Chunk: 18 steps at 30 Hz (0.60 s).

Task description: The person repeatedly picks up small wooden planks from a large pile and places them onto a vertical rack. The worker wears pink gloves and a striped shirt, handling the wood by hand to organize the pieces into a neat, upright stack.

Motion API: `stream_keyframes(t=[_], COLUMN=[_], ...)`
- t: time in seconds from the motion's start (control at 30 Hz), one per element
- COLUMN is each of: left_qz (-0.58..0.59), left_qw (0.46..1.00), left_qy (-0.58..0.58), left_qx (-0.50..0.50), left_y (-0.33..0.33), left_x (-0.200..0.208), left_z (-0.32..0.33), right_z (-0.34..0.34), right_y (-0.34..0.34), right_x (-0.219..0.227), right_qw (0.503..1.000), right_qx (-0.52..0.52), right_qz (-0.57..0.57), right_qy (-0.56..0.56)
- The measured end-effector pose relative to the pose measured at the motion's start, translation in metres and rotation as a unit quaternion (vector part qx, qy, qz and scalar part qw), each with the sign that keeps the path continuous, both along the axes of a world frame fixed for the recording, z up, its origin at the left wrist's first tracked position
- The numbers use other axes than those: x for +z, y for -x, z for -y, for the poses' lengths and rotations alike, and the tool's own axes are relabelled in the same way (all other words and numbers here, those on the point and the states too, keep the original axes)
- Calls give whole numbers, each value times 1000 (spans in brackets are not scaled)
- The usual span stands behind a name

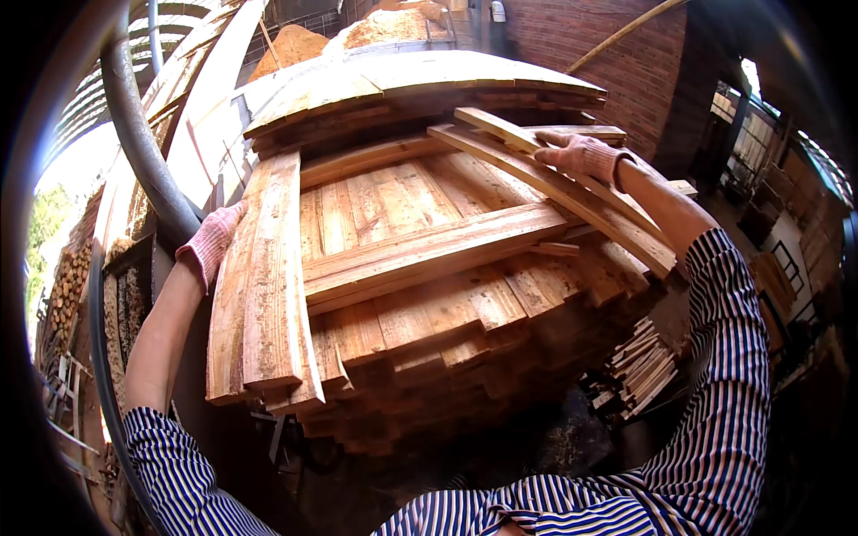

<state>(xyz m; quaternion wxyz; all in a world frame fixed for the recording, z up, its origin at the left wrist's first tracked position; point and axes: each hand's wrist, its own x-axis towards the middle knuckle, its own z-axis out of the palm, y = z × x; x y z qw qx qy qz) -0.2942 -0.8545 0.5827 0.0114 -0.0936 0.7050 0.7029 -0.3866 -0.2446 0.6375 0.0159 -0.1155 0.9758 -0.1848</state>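
My left hand (217, 239), in a pinkish knit glove, grips the outer edge of a long wooden plank (234, 295). That plank lies lengthwise at the left of a big board stack, with another rough-faced plank (273, 277) against it; some fingertips are hidden. My right hand (579, 157), gloved alike, closes over a narrow wooden strip (496, 128) at the right. A second strip (554, 189) runs slantwise beside it, its near end sticking out past the stack. Between my hands, a crosswise wooden batten (429, 250) rests on a layer of boards (384, 210).
Behind lies a higher layer of boards (429, 76), with sawdust heaps (384, 31) beyond. A grey curved pipe (143, 134) rises close to my left arm. Loose wood strips (643, 366) lie low at the right. A brick wall (599, 62) stands at the back right.
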Motion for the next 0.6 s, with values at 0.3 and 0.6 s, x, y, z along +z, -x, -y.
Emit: stream_keyframes(t=[0.3,0.6], left_qz=[5,23], left_qw=[998,998], left_qy=[53,57], left_qx=[17,24], left_y=[-15,-37], left_x=[9,23], left_z=[-16,-17], right_z=[73,273], right_y=[-10,-45], right_x=[12,24], right_qw=[991,957], right_qx=[63,127], right_qz=[-35,-19], right_qy=[-109,-262])
